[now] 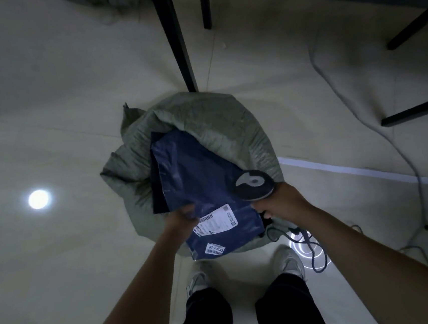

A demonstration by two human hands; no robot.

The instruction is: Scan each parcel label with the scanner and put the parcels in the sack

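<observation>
Pale floor tiles (46, 112) fill the dim head view, with a round spot of reflected light (38, 199) at the left and black table legs (174, 35) rising at the top. A grey-green woven sack (203, 115) slumps on the floor just ahead of the person's shoes (196, 278), its mouth open toward them. The parcel (195, 169) is a flat, glossy dark-blue mailer bag. It carries a white printed label (216, 221) with barcodes near its near end and a smaller white sticker (215, 249) at its near corner. Its far end lies inside the sack's mouth, its near end over the sack's near rim, and a darker flat edge shows beneath its left side. The left hand (184, 217) grips the parcel's left edge just beside the label, fingers curled over the plastic. The right hand (274, 203) is closed around the handle of the scanner (254, 184), whose dark oval head with a grey mark sits over the parcel's right edge. A dark coiled cord (312, 246) trails from under that hand to the floor, and a grey cable (329, 72) runs across the tiles at the right.
</observation>
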